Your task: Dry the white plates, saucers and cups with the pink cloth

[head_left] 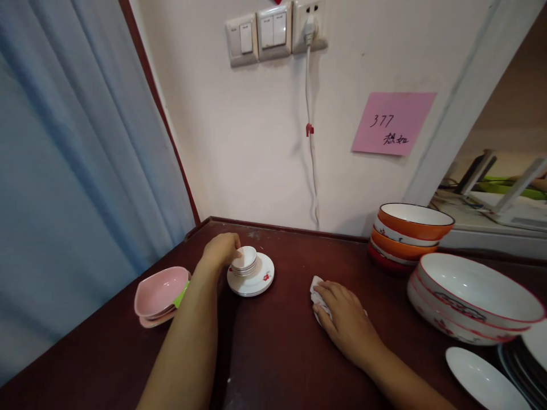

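Observation:
A short stack of small white dishes [245, 259] stands on white plates [261, 280] with a red flower print. My left hand [222, 249] reaches in from the left, its fingers closed at the dishes' left rim; part of the grip is hidden behind the hand. On the dark red tabletop, my right hand [342, 310] lies over a crumpled white cloth [317, 287], fingers curved and holding it against the surface. Most of the cloth is covered by the hand.
Pink bowls [161, 290] sit left of my left forearm. At right stand stacked orange and white bowls [414, 222], large white bowls with red rims [474, 307] and a white oval dish [485, 376]. A plugged-in cord [314, 176] hangs down the wall behind.

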A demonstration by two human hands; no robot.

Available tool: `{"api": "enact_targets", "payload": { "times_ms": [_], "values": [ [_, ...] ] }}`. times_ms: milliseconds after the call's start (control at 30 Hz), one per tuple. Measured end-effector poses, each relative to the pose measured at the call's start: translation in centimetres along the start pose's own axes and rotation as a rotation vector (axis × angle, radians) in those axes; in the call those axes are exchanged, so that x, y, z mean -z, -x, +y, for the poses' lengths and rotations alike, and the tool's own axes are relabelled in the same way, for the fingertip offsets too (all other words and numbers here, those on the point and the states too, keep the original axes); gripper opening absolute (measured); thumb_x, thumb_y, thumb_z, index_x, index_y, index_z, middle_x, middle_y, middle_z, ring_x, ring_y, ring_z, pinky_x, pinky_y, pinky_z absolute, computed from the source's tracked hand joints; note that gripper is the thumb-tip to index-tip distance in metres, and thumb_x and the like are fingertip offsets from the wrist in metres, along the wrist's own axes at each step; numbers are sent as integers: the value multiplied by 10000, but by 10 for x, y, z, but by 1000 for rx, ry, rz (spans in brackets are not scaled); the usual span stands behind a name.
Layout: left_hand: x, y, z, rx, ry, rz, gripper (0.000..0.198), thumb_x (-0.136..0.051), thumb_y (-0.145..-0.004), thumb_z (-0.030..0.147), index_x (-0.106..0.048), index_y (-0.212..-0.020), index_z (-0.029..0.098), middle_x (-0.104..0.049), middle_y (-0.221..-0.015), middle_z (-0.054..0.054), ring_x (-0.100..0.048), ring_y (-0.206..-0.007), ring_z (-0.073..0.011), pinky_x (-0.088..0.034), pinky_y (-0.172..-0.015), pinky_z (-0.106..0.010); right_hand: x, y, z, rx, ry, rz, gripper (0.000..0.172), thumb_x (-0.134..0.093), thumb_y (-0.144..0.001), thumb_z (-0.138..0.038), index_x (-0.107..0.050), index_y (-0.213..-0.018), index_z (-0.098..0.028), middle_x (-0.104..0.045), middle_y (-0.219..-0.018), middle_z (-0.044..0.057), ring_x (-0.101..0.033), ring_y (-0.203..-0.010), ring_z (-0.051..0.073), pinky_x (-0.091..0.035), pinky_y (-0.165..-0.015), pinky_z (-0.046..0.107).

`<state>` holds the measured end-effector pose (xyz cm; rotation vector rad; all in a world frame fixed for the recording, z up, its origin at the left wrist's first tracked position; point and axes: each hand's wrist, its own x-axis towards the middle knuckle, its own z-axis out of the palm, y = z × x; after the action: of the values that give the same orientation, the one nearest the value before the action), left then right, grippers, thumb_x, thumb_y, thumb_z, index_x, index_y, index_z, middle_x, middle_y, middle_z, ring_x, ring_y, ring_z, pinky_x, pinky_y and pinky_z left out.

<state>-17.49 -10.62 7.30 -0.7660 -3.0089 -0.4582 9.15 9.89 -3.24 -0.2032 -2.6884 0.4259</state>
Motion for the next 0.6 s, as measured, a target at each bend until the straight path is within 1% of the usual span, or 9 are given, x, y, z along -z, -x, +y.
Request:
{"api": "enact_targets", "payload": {
  "times_ms": [133,233,333,400,500,567,600],
  "values": [
    [2,2,0,3,13,29,108,-688,-568,191,-671,-668,231,-696,-712,-60,-571,-624,-200,-335,-588,-296,-1,0,1,2,6,5,343,-475,-916,-303,-572,-1232,-212,-583,-1247,109,-516,-1170,271,-416,-992,475],
    [6,3,1,-14,23,39,99,-659,-591,187,-685,-674,234,-707,-743,-75,-588,-666,-217,-338,-601,-298,-1,0,0,-3,6,-10,344,-474,-917,-305,-572,-1231,-205,-583,-1248,110,-513,-1172,274,-411,-995,483],
    [13,7,5,-51,45,39,84,-628,-614,180,-692,-640,227,-712,-748,-89,-605,-707,-233,-351,-624,-307,-1,0,0,-9,5,-15,347,-479,-914,-301,-567,-1236,-205,-581,-1254,109,-511,-1176,272,-408,-997,479],
    [20,11,10,-69,68,46,92,-607,-633,180,-692,-635,215,-708,-732,-88,-607,-700,-230,-361,-630,-309,0,-1,0,-12,3,-9,346,-483,-911,-294,-566,-1236,-210,-580,-1257,108,-513,-1177,268,-407,-998,475],
    [33,19,22,-100,108,74,119,-587,-680,210,-701,-715,201,-700,-749,-75,-605,-708,-214,-381,-632,-299,2,-1,-2,-14,-9,-8,341,-483,-911,-288,-562,-1235,-218,-576,-1262,106,-505,-1183,272,-397,-1003,480],
    [40,25,32,-144,205,122,137,-587,-714,256,-695,-774,197,-685,-781,-61,-595,-723,-202,-400,-632,-289,5,-1,-5,-33,-25,-11,314,-477,-913,-281,-570,-1209,-233,-580,-1247,98,-518,-1156,268,-410,-980,467],
    [42,28,39,-174,314,147,139,-592,-727,280,-683,-785,192,-671,-782,-54,-586,-713,-195,-409,-627,-285,6,-2,-7,-47,-33,-15,290,-471,-915,-273,-580,-1182,-242,-588,-1229,93,-531,-1129,262,-425,-955,453]
  ]
}}
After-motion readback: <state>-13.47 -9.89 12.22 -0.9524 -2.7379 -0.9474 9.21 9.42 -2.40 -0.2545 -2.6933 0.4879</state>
